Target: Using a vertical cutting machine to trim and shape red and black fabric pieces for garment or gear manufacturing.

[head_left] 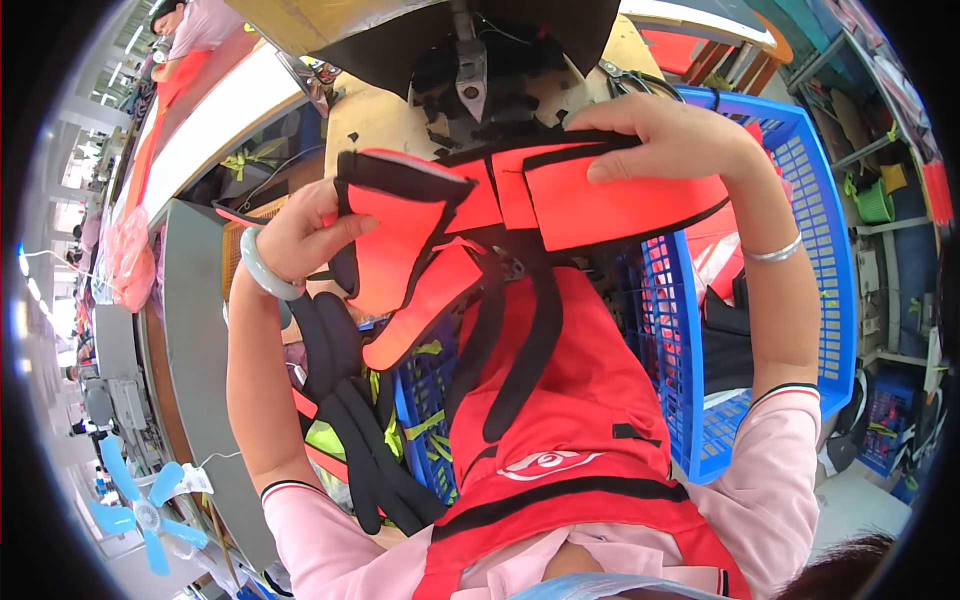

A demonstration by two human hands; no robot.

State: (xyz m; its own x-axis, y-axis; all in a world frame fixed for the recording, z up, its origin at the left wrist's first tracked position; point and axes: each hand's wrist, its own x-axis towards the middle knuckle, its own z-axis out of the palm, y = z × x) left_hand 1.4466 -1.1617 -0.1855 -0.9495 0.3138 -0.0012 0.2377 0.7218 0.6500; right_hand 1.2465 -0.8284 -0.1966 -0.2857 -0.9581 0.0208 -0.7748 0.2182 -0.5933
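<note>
A bright orange-red fabric piece with black edging (630, 205) stretches between my two hands, in front of a dark machine head (470, 70). Around its left end, where a folded black-edged flap stands up, the fingers of my left hand (305, 235) are closed. My right hand (665, 140) pinches the upper edge at the right, thumb on the front face. Two black straps (530, 350) and an orange strip (425, 305) hang below the piece, over my red apron (570, 400).
At my right stands a blue plastic basket (835, 300) with orange and black pieces inside. Black padded strips (370, 430) hang at my left by another blue basket (425, 400). Scissors (640, 80) lie on the wooden table. A person (200, 25) works at the far left; a blue fan (147, 515) is lower left.
</note>
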